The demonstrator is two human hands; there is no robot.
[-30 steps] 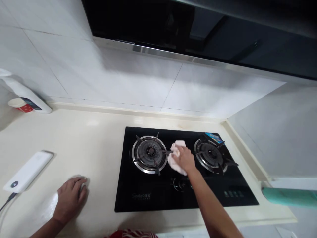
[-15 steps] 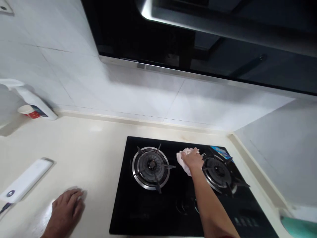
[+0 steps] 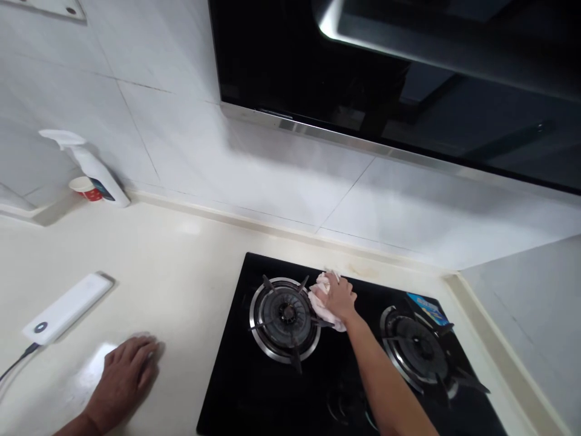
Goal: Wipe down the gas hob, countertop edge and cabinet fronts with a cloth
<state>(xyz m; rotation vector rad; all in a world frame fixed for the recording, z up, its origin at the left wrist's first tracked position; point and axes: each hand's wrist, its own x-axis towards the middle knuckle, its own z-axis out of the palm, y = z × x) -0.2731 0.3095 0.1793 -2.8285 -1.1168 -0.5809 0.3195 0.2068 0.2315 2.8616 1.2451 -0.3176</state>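
My right hand presses a crumpled pale pink cloth onto the black glass gas stove. The cloth lies at the right side of the left burner, against its pan support, near the stove's back edge. Further right sits the second burner. My left hand rests on the cream countertop, left of the stove, holding nothing, its fingers loosely bent and lying on the surface.
A white device with a dark cable lies on the counter at the left. A white spray bottle and a red-and-white paper cup stand by the back wall. A black range hood hangs low above the stove.
My right hand has moved the cloth left, from between the burners to the left burner's edge. The view has shifted somewhat; my left hand stays on the counter.
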